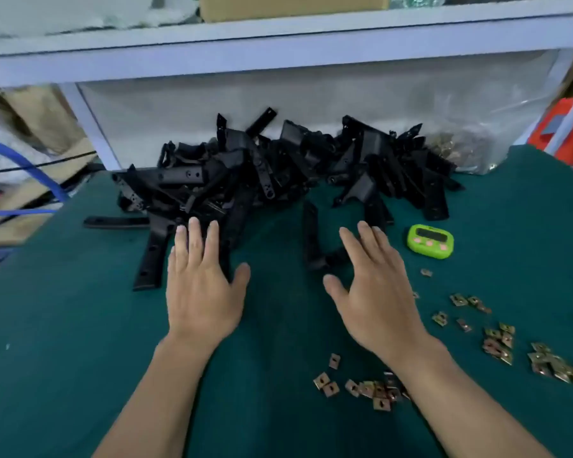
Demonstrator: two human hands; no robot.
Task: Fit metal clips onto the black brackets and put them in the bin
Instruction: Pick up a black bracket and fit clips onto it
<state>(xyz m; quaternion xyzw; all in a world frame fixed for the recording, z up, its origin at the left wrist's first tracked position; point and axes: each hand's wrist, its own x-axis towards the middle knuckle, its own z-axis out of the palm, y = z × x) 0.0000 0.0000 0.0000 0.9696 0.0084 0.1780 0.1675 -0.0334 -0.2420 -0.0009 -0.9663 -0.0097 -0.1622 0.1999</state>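
Over the green cloth [63, 342], both hands hovered palm-down, fingers straight and spread, holding nothing. The left hand [201, 289] reached the near edge of the bracket pile [245, 173]; contact could not be told. The right hand [376, 295] was just beside a lone black bracket [310, 233], which lay between the hands, long axis pointing away from the person. Metal clips [361, 388] lay scattered near the right wrist. No bin showed.

The surface [80, 342] is plain dark teal. The brackets [232, 173] are black. The clips [497, 342] are brassy gold. The timer [430, 242] is lime green with pink buttons and a dark screen. A blue hose [24, 163] curves at left, an orange thing [566, 133] sits at right, and the shelf [278, 44] is pale lavender-white.
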